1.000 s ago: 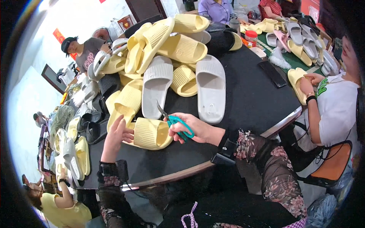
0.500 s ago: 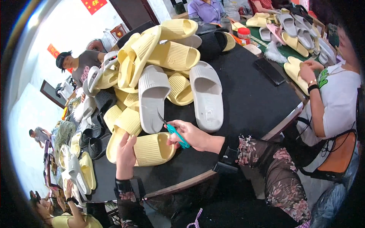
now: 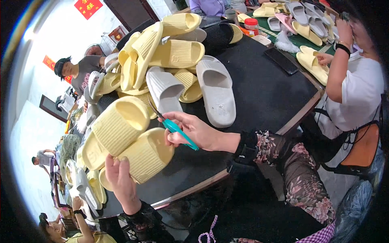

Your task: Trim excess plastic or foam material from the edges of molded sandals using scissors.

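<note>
The left hand (image 3: 120,181) gripped a yellow slipper (image 3: 142,157), lengthwise lower-left to upper-right, toe toward the snips (image 3: 172,126) pinched in the right hand (image 3: 194,131). Far behind, a red wall sign (image 3: 88,7).

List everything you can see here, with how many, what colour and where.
yellow slippers: many, pale yellow, piled at table's far left
held slipper: one, yellow, at left hand
grey slippers: two, grey, mid table
table: one, black, centre
phone: one, black, table's right
jar: one, red lid, far edge
co-worker: one, white shirt, right
snips: one, teal handle, right hand
left hand: holds slipper
right hand: grips snips
</note>
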Available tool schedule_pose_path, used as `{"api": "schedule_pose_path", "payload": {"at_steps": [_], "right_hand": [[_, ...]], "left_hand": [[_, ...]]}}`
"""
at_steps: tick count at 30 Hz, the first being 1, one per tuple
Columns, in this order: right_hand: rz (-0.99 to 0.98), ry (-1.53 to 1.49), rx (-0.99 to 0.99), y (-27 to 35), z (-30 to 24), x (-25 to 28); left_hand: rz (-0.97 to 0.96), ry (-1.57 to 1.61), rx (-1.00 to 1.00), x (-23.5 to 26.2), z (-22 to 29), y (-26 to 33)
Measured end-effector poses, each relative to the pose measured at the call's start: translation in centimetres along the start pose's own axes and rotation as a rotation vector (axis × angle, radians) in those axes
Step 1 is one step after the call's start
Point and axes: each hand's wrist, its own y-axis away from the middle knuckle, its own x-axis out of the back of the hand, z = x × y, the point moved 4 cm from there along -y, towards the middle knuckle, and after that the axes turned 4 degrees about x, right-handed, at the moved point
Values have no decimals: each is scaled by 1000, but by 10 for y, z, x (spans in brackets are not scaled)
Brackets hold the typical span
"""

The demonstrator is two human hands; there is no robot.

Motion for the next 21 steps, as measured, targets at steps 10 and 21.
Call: {"api": "schedule_pose_path", "payload": {"at_steps": [10,21], "right_hand": [[62,498,101,3,8,-4],[82,898,-41,4,18,13]], "left_hand": [[99,-65,-41,-10,-20,-45],[123,96,-104,3,-67,-63]]}}
